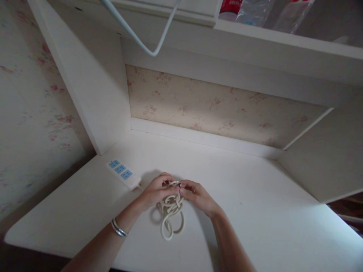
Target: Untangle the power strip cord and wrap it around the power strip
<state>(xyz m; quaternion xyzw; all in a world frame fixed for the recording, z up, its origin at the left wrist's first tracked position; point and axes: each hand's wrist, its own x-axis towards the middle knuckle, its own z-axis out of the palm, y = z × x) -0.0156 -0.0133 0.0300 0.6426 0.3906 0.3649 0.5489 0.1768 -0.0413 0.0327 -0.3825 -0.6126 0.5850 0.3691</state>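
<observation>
A coiled cream-white cable (171, 215) hangs in loops just above the white desk (255, 196), bunched at its top end. My left hand (155, 190) pinches the top of the bundle from the left, fingers curled round it. My right hand (198, 196) grips the same spot from the right, fingertips meeting the left hand's. A silver bangle (118, 228) sits on my left wrist. The cable seems to run toward a white power strip (122, 173) with blue sockets, lying just left of my hands.
The desk sits in a white alcove with side panels (96, 94) left and right and floral wallpaper (215, 107) behind. A shelf above (283, 37) carries plastic bottles. A pale cord (147, 47) droops from the top.
</observation>
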